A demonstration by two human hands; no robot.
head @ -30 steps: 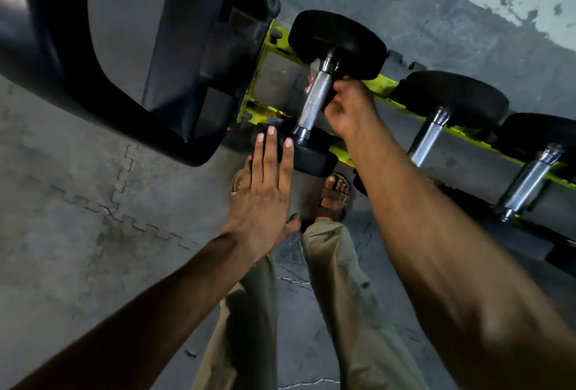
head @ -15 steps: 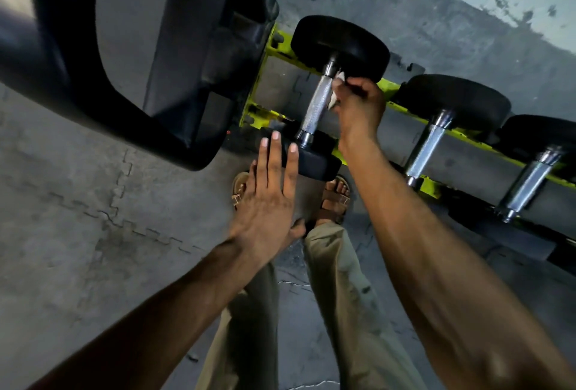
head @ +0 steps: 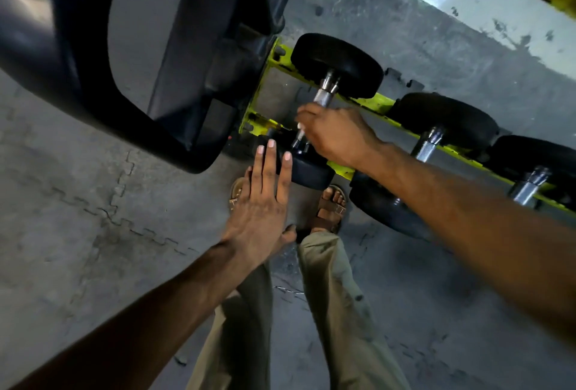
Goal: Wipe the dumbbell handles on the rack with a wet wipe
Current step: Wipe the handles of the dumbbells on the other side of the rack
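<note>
A row of black dumbbells lies on a low yellow-green rack [head: 378, 102]. My right hand [head: 335, 134] grips the metal handle [head: 324, 97] of the leftmost dumbbell [head: 339, 64], fingers curled round its middle. A sliver of white at the fingertips may be the wet wipe; the rest is hidden under the hand. My left hand [head: 260, 202] is held flat with straight fingers, its fingertips at the near black head [head: 307, 168] of that dumbbell. Two more dumbbells with bare metal handles [head: 425, 146] [head: 528, 187] lie to the right.
A large black padded machine part [head: 131, 56] hangs close on the left of the rack. A grey wall [head: 436, 31] runs behind it. My sandalled feet [head: 330, 209] and beige trousers stand on grey interlocking floor mats [head: 78, 218] just before the rack.
My right hand has slid down from the top of the leftmost handle to its middle and now wraps it. My left hand stays flat by the near head.
</note>
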